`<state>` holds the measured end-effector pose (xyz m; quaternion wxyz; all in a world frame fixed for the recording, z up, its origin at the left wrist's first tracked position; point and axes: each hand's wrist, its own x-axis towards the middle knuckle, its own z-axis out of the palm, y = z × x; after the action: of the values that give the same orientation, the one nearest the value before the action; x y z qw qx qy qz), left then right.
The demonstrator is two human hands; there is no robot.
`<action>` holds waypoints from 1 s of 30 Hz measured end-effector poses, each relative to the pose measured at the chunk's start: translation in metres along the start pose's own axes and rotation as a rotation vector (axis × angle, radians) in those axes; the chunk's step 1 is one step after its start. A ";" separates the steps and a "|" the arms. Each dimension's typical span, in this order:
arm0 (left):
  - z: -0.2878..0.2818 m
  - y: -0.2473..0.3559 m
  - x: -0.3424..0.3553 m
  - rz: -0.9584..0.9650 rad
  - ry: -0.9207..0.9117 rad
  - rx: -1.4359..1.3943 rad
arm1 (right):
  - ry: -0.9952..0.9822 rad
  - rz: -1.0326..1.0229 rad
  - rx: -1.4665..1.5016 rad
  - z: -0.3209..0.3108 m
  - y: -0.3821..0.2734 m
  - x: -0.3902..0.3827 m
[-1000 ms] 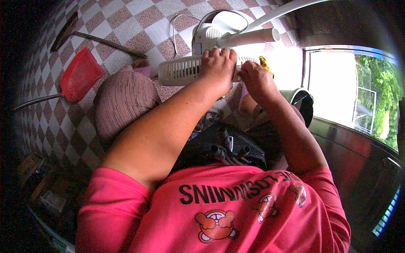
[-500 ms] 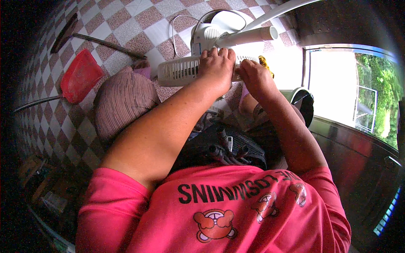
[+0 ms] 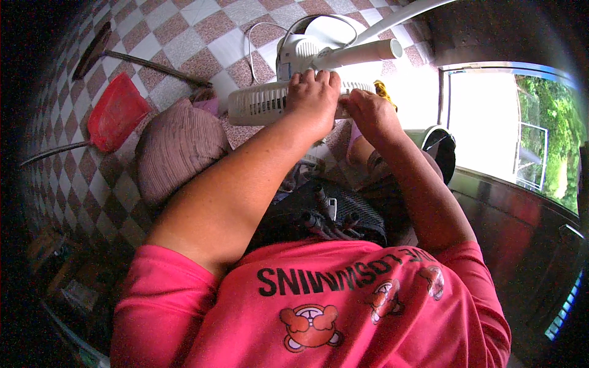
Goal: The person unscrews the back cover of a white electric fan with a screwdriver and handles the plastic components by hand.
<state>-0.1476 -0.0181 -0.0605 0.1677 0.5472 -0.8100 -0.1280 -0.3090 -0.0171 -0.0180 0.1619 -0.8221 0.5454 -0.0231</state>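
Observation:
A white electric fan lies in front of me with its slotted grille [image 3: 253,109] turned edge-on. Beyond the grille are its motor housing [image 3: 299,51] and a white tube-shaped neck [image 3: 368,54] pointing right. My left hand [image 3: 314,101] wraps over the grille's rim near the middle, fingers curled across the far side. Just right of it, my right hand [image 3: 372,111] pinches the same rim, its fingertips close to my left hand. Whether a small part sits between the right fingertips is hidden. The side of the grille facing away from my hands cannot be seen.
A grey cord [image 3: 250,52] loops behind the fan onto the checkered tile floor [image 3: 175,29]. At the left lie a red dustpan [image 3: 119,111] and a long-handled broom or squeegee [image 3: 156,64]. A green bin with a dark lining [image 3: 438,150] stands right, beside a bright doorway [image 3: 481,116].

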 end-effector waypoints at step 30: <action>-0.008 -0.004 0.003 -0.069 0.021 -0.096 | 0.240 -0.145 0.277 0.007 0.015 0.002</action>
<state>-0.1417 -0.0230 -0.0540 0.1979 0.5676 -0.7816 -0.1666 -0.3199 -0.0221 -0.0294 0.2051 -0.8203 0.4919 -0.2075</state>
